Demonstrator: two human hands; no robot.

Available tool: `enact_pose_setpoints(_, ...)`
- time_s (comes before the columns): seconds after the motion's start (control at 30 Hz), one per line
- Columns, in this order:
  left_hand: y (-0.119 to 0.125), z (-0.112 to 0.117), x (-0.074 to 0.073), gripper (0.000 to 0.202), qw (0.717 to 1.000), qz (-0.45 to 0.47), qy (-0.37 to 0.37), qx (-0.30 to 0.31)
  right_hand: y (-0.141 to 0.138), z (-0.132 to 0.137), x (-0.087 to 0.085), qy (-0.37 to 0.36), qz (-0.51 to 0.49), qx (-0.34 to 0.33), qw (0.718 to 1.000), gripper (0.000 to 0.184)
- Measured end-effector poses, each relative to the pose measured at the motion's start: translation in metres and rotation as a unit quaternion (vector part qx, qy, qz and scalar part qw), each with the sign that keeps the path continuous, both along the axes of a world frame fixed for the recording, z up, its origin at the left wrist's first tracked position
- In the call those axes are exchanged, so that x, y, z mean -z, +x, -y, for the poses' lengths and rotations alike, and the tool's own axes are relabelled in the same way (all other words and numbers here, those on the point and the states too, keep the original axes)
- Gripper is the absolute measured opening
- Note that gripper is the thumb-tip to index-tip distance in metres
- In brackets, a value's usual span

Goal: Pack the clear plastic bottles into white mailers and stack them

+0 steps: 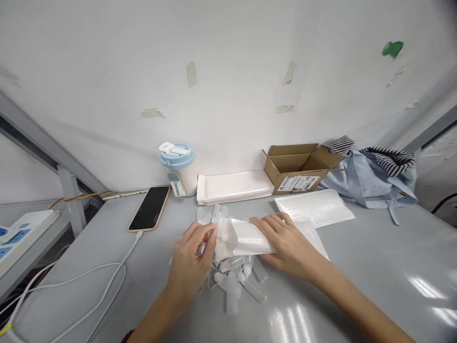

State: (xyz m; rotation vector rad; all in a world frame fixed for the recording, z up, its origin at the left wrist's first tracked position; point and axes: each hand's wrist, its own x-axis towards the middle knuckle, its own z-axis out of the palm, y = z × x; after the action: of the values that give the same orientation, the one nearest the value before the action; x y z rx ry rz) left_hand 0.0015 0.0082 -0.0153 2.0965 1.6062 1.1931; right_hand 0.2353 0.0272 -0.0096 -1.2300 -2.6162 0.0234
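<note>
A white padded bubble mailer [252, 237] lies crosswise in front of me, its open end toward the left. My right hand [285, 242] grips it from above with the fingers wrapped over its body. At the mouth of the mailer, my left hand [193, 255] pinches thumb against fingers beside something translucent; what exactly is held is hidden. Beneath both hands spreads a loose pile of small translucent plastic bottles [228, 285], some with thin cords. Another part of white mailer material [314, 237] shows beyond my right wrist.
Behind the hands stand a blue-lidded cup [183, 178], a stack of white mailers [235, 186] and an open cardboard box [300, 171]. A single mailer [316, 207] lies before a light blue bag [367, 176]. Left are a phone [150, 208], its white cable [117, 271] and a power strip [26, 233].
</note>
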Motion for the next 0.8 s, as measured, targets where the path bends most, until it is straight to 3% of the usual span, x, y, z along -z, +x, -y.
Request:
enact_pose_setpoints(0.17, 0.002, 0.001, -0.001, 0.018, 1.000, 0.008, 0.001, 0.015, 0.000, 0.002, -0.001, 0.002, 0.000, -0.004, 1.000, 0.053)
enact_pose_setpoints(0.33, 0.001, 0.004, -0.009, 0.018, 0.987, 0.095, -0.033, 0.127, -0.001, 0.001, 0.001, 0.022, -0.008, -0.010, 1.000, 0.052)
enact_pose_setpoints(0.4, -0.001, 0.004, -0.011, 0.019, 0.988, 0.120, -0.034, 0.089, 0.001, -0.001, 0.001, 0.039, -0.006, -0.002, 0.999, 0.050)
enact_pose_setpoints(0.5, -0.009, 0.000, -0.010, 0.025, 0.991, 0.112, -0.059, -0.040, 0.008, -0.005, 0.001, 0.089, -0.005, 0.027, 0.996, 0.047)
enact_pose_setpoints(0.57, -0.014, -0.006, -0.005, 0.023, 0.989, 0.079, -0.091, -0.086, 0.014, -0.009, -0.001, 0.114, -0.024, 0.053, 0.992, 0.046)
enact_pose_setpoints(0.8, -0.016, -0.014, 0.010, 0.021, 0.987, -0.096, -0.112, -0.066, 0.021, -0.014, -0.008, 0.037, -0.111, 0.100, 0.988, 0.043)
